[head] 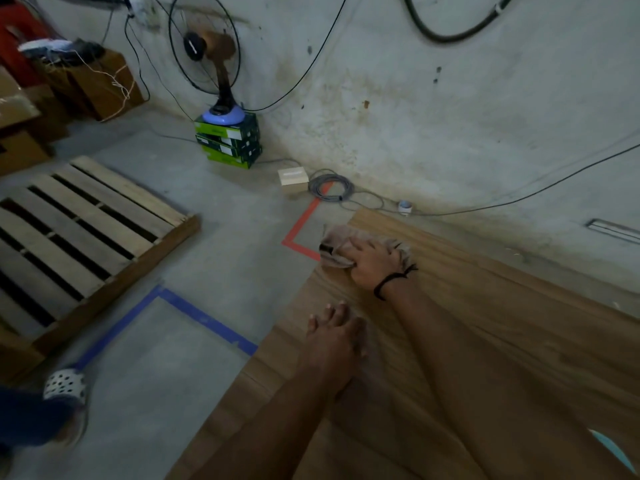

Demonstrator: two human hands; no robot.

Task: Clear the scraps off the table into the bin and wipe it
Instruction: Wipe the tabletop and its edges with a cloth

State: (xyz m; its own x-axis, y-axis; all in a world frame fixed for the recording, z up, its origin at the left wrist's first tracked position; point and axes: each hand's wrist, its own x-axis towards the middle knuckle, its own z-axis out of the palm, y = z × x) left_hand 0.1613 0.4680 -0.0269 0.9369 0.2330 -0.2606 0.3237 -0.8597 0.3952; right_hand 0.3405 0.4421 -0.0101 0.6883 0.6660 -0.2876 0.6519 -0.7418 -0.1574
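Note:
The table [502, 341] has a brown wood-grain top that fills the lower right of the head view. My right hand [372, 263], with a black band at the wrist, presses a crumpled beige cloth [337, 242] onto the table's far left corner. My left hand [334, 341] lies flat on the tabletop nearer to me, close to the left edge, fingers together and holding nothing. No scraps or bin show in view.
A wooden pallet [86, 230] lies on the concrete floor to the left. A fan [211, 64] stands on stacked green boxes [228, 142] by the wall. A small box [292, 180] and coiled cable [329, 188] sit beyond the table corner. Cardboard boxes [93, 84] are at top left.

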